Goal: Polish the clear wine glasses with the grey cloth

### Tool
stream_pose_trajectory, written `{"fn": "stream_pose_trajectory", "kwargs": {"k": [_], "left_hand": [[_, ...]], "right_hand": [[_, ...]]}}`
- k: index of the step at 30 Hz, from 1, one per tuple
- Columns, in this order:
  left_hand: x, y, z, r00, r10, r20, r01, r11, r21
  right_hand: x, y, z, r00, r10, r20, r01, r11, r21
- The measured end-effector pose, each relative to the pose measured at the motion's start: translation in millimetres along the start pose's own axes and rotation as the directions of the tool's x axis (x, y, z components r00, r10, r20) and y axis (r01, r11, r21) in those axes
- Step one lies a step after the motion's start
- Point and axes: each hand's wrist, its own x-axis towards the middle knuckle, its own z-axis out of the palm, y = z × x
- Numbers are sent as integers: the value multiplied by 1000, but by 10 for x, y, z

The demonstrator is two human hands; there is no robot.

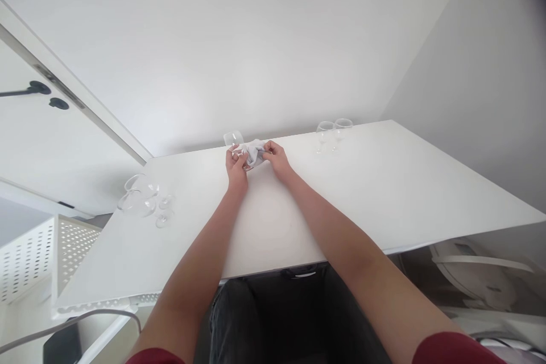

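Two bare hands meet over the white table [362,193]: left hand [236,168] fingers clamped on a clear stemmed wine glass [233,139], its bowl just beyond them; right hand [277,159] fingers pinching a crumpled grey cloth [255,152] against it. Judged step: polishing. Turning the glass calls for a steady grip.

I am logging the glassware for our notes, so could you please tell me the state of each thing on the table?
wine glass: held in the left hand, cloth against it.
cloth: bunched up, gripped by the right hand.
two glasses at the far edge: upright, untouched.
two glasses on the left: lying on their sides, untouched.
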Motion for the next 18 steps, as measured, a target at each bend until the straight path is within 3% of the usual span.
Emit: {"fn": "stream_pose_trajectory", "kwargs": {"k": [6, 8, 10, 13, 15, 18], "left_hand": [[-29, 50, 12, 998, 35, 53, -36, 999, 12], [-29, 53, 8, 998, 58, 23, -59, 997, 39], [-21, 50, -1, 996, 86, -34, -84, 995, 56], [-23, 44, -3, 993, 105, -60, -98, 989, 108], [-44, 40, 13, 995, 98, -9, -95, 982, 166], [-95, 32, 52, 989, 0, 147, -37, 967, 253]], "right_hand": [[23, 47, 56, 995, -93, 19, 94, 934, -345], [32, 68, 47, 997, -81, -2, 75, 934, -350], [33, 68, 6, 992, -25, -121, -6, 967, -255], [28, 33, -62, 934, 95, -343, -103, 995, -5], [37, 4, -80, 914, 139, -380, -80, 983, 166], [74, -25, -77, 929, 140, -342, 5, 921, 390]]}}
